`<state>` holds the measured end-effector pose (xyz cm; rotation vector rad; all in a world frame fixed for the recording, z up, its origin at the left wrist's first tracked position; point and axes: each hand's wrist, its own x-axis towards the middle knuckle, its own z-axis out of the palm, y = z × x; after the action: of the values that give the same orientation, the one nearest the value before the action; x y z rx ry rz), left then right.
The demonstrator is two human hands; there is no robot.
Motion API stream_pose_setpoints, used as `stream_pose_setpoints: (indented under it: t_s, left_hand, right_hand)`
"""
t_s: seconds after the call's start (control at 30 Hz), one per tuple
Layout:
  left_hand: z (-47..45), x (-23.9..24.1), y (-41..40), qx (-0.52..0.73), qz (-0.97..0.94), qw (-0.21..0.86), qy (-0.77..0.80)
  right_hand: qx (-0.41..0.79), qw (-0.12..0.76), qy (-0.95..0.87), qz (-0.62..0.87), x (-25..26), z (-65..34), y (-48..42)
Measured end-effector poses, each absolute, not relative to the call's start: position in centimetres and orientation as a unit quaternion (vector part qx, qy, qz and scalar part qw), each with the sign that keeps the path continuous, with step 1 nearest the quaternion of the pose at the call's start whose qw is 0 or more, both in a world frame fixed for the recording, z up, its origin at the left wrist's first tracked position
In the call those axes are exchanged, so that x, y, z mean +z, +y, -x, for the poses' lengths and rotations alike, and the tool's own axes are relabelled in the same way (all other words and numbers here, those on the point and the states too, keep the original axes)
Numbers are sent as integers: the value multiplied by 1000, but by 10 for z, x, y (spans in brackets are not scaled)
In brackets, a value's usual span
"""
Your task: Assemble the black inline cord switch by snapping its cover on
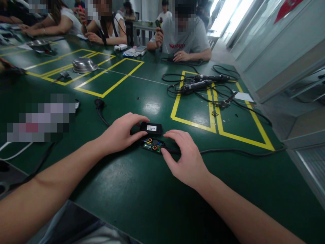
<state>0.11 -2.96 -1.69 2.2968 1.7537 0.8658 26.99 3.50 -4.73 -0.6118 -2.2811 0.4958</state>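
From where I stand, a small black cover sits just beyond the open case half, both near the middle of the green surface. The left hand pinches the cover's left end between thumb and forefinger; the right hand curves loosely around the case half's right end, thumb close against it, though I can't tell whether it grips. Both pieces look light, and the cover looks like stiff, smooth plastic that might slide under dry fingertips, so its long edges are the place to pinch. The case half calls for more care: its circuit board lies bare, and the copper coils look easy to knock. Best to hold it by the outer walls. The thick black cable at its right could tug and twist it, so steadying that end seems wise.
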Motion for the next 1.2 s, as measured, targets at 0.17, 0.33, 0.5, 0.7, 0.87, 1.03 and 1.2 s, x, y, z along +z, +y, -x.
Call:
stream_pose_setpoints:
  t_s: [0.17, 0.33, 0.5, 0.7, 0.87, 1.03, 1.2]
  left_hand:
    - [-9, -14, -34, 310, -813, -15, 492]
    - [-17, -20, -36, 291, -843, -65, 447]
    - [-22, -22, -37, 273, -857, -89, 428]
    - [-23, -21, -37, 279, -848, -67, 445]
    - [-22, -24, -37, 250, -854, -124, 439]
    - [-22, -25, -37, 244, -852, -100, 452]
    - [-21, -24, -37, 237, -852, -87, 459]
  right_hand:
    - [179, 384, -869, 257, -49, -269, 35]
    - [172, 388, -869, 255, -50, -270, 37]
    - [171, 380, -875, 247, -47, -271, 37]
    - [171, 387, -875, 235, -45, -271, 36]
    - [171, 383, -877, 234, -44, -271, 36]
    - [179, 378, -875, 244, -44, -270, 35]
    - [181, 372, -877, 245, -45, -271, 36]
